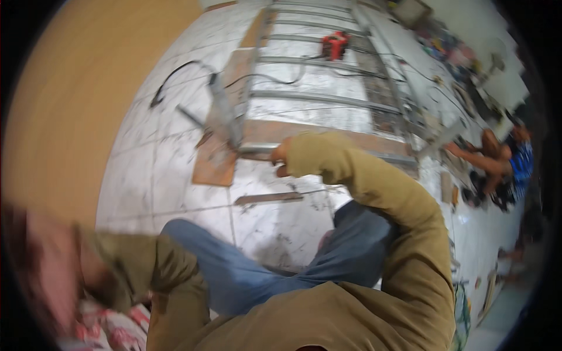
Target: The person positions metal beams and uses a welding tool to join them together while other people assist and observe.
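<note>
My right hand [280,157] grips the near metal bar [253,149] of a ladder-like steel frame [322,100] lying on the tiles. Under its left corner is a wooden board [212,171]; beside that corner stand a grey metal piece [222,102] with a black cable and a loose short bar [188,115]. A thin strip [263,199] lies before my knees. At lower left, my left hand [88,266] is smeared by motion, next to something pink [47,263]; its fingers and any hold are unclear.
A red power tool [335,44] sits on the frame with cables trailing. At right a co-worker [509,158] crouches by the frame, and another person [524,245] is partly visible lower down. Assorted items [459,52] line the right side. A tan panel [88,88] fills the left.
</note>
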### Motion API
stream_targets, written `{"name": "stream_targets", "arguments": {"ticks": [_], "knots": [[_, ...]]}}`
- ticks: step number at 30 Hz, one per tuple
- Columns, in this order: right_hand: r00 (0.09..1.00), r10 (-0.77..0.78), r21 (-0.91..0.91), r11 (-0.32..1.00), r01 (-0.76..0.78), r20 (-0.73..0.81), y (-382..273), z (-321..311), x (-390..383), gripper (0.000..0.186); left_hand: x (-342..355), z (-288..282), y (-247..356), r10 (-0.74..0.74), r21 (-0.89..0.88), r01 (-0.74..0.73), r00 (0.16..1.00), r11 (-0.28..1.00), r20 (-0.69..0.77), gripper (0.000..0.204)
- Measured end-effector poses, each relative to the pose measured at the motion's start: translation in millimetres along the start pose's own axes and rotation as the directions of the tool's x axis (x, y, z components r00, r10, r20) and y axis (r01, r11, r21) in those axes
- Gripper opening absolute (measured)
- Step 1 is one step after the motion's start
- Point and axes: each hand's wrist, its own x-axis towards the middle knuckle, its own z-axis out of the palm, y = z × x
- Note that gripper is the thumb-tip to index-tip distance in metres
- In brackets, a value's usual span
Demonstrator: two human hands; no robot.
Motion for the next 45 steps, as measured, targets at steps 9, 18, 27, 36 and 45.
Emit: {"name": "stream_targets", "arguments": {"ticks": [9,18,27,36,45], "knots": [[0.997,-0.066,0.101,0.993,0.063,0.030,16.3,8.6,17.7,0.043,-125.0,-102.4,-180.3,-0.661,0.158,0.752,0.644,0.640,-0.385,0.011],[0.994,-0.105,0.256,0.960,0.108,-0.026,8.4,-2.6,3.6,0.043,-351.9,-284.6,-185.1,-0.953,0.943,0.175,-0.157,-0.284,-0.258,0.030],[0.916,0.397,-0.526,0.792,-0.312,0.054,203.9,77.0,30.8,0.031,-488.0,25.3,-228.5,-0.957,0.949,0.304,-0.290,-0.089,0.004,0.030],[0.868,0.496,-0.020,0.868,-0.496,0.012,285.0,174.9,202.3,0.043,-519.3,202.6,-240.9,-0.991,0.802,0.598,0.102,-0.009,-0.087,0.048],[0.895,0.343,0.198,0.935,-0.295,-0.287,314.3,188.2,297.8,0.040,-503.9,189.6,-312.8,-0.972,0.977,-0.025,-0.115,0.211,0.207,0.041]]}}
